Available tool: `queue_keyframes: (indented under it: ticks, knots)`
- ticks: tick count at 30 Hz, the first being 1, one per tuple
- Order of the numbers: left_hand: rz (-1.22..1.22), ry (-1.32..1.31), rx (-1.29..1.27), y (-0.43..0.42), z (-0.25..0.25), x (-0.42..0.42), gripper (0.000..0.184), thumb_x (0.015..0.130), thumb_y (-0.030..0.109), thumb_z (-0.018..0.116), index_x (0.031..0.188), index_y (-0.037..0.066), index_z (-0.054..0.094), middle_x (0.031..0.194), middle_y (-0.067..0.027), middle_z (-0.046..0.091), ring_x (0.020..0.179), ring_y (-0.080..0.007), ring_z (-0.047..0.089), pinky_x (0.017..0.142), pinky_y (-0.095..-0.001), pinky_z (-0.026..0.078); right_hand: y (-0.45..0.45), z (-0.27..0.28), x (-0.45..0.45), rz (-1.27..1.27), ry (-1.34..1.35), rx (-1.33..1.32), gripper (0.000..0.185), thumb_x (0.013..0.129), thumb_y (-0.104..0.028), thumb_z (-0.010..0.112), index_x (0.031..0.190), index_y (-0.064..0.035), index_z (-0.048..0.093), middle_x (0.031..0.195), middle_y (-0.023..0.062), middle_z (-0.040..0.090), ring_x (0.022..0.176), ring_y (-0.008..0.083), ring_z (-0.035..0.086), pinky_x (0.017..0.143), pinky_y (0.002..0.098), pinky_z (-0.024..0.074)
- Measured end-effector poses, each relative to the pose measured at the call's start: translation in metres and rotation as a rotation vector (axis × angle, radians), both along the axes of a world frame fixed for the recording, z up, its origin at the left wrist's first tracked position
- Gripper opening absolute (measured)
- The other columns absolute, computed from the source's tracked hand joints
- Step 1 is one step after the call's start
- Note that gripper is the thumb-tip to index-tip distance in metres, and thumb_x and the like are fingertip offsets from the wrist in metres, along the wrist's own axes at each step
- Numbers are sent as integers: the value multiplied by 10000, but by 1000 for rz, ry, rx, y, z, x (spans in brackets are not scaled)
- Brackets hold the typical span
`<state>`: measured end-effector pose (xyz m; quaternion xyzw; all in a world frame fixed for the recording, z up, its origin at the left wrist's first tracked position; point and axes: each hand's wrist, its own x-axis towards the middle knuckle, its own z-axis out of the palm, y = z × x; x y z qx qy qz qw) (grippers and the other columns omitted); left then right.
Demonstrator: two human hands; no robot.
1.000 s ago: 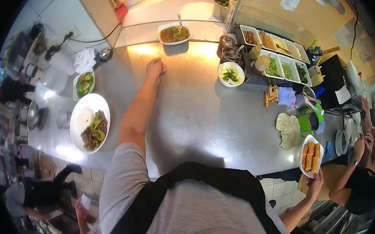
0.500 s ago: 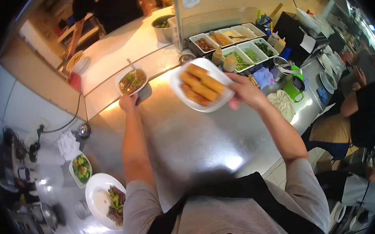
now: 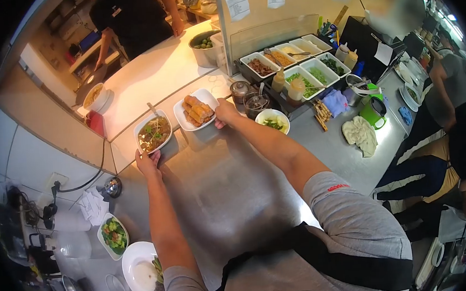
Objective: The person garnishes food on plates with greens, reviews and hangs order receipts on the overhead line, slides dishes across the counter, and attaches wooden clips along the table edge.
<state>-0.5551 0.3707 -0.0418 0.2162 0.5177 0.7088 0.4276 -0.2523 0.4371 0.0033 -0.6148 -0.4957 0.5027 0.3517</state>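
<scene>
My left hand is closed on the near edge of a white square bowl. Brown stew with a green garnish fills the bowl, and a spoon handle sticks up from its far side. With my right hand I grip the right edge of a white plate of fried spring rolls. Plate and bowl are side by side at the foot of the pass shelf. Just right of my right forearm stands a small white bowl of soup with greens.
Garnish tubs, squeeze bottles and condiment jars stand at the right. A green jug and a cloth lie beyond. At the left are a vegetable dish, a rice plate and a bell. Across the pass stands a person.
My right hand has carried the spring roll plate left and forward, beside the stew bowl. The soup bowl and condiment jars, hidden before, now show. My left hand stays at the stew bowl.
</scene>
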Motion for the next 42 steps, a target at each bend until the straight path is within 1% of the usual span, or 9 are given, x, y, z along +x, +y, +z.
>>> queue_keyframes:
  ticks: [6, 10, 13, 16, 23, 29, 32, 37, 42]
  knots:
    - [-97, -74, 65, -9, 0, 9, 550, 916, 135, 486, 1409, 75, 250, 1066, -139, 561, 806, -240, 629, 749, -317, 524, 26, -2, -10, 167, 74, -92, 302, 875, -65, 394, 1148, 3, 504, 698, 226, 629, 489, 307, 626, 419, 388, 527]
    - [-72, -87, 105, -31, -14, 17, 558, 933, 172, 502, 1413, 62, 241, 1057, -111, 552, 864, -200, 596, 791, -274, 483, 72, 95, 23, 532, -791, 249, 258, 865, -108, 464, 941, 82, 622, 894, 206, 661, 658, 315, 677, 527, 404, 542]
    - [5, 23, 83, -70, -23, 43, 510, 939, 156, 501, 1387, 40, 286, 1030, -96, 555, 855, -172, 576, 781, -253, 469, 117, 179, 106, 330, -361, 368, 301, 892, -254, 480, 1040, -9, 574, 800, 142, 631, 591, 265, 661, 458, 368, 519]
    - [-11, 145, 77, -126, -28, 70, 413, 939, 127, 498, 1321, 15, 387, 997, -75, 568, 844, -146, 566, 776, -246, 463, 201, 196, 239, -33, -109, 819, 358, 870, -333, 512, 1097, -61, 569, 965, 99, 595, 776, 216, 589, 614, 368, 477]
    - [194, 206, -62, -299, -24, 182, 267, 918, 77, 513, 1155, -44, 539, 971, -77, 608, 871, -133, 575, 788, -247, 464, 303, 191, 391, -293, 96, 437, 854, 699, -598, 655, 1371, -133, 408, 1464, 149, 274, 1338, 325, 230, 1016, 579, 210]
    - [301, 31, -169, -353, 3, 241, 253, 913, 77, 521, 1145, -21, 549, 966, -80, 617, 859, -139, 586, 785, -250, 473, 353, 196, 372, 105, 716, 300, 609, 743, -418, 734, 1235, -116, 540, 1149, 95, 613, 1061, 214, 576, 881, 419, 461]
    - [305, -20, -211, -357, 8, 249, 260, 905, 94, 542, 1140, -16, 558, 966, -76, 615, 839, -131, 586, 764, -246, 477, 361, 215, 376, 95, 613, 119, 461, 763, -358, 735, 1130, -128, 579, 1058, 68, 645, 930, 211, 629, 720, 380, 531]
    - [177, 6, -270, -347, 27, 264, 252, 905, 130, 553, 1128, 17, 583, 931, -52, 615, 832, -127, 579, 774, -253, 476, 269, 248, 357, 91, 607, 224, 355, 804, -251, 702, 1082, -68, 578, 945, 77, 662, 724, 207, 652, 581, 337, 546]
    - [-62, 276, -28, -311, 96, 303, 269, 901, 177, 584, 1108, 6, 610, 947, -20, 623, 842, -95, 564, 751, -243, 452, 21, 238, 249, 414, 496, 273, 341, 833, -167, 663, 1110, 7, 567, 952, 94, 646, 741, 197, 647, 631, 322, 556]
